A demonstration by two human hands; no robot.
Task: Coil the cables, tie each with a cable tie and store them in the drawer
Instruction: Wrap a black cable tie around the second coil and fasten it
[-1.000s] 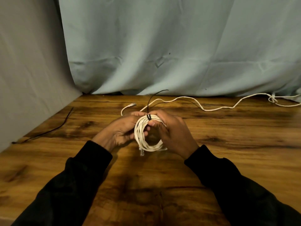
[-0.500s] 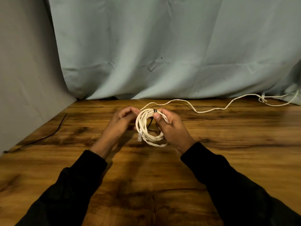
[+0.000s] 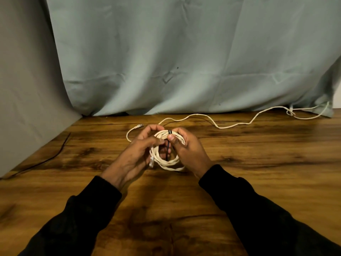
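Coil: white cable coil (image 3: 167,154) held upright above the wooden surface (image 3: 258,172), between both hands, near the middle of the view.
Tie: black cable tie (image 3: 170,132) wraps the top of the coil; its loose tail hangs down through the loop.
Left hand: left hand (image 3: 136,154) closed on the coil's left side, thumb and fingertips pinched near the tie's tail; exact contact with the tail is hard to make out.
Right hand: right hand (image 3: 190,150) clamped on the coil's right side, thumb pressed just below the tie.
Hidden: far side of the coil is covered by fingers; a clear plug (image 3: 151,162) dangles at its lower left.
Second cable: loose white cable (image 3: 230,125) trails along the back edge to a knot at the far right, partly under the curtain (image 3: 184,61).
Left edge: thin black wire (image 3: 55,156) lies by the grey wall, its end cut off.
Open room: bare wood to the right and in front of the hands.
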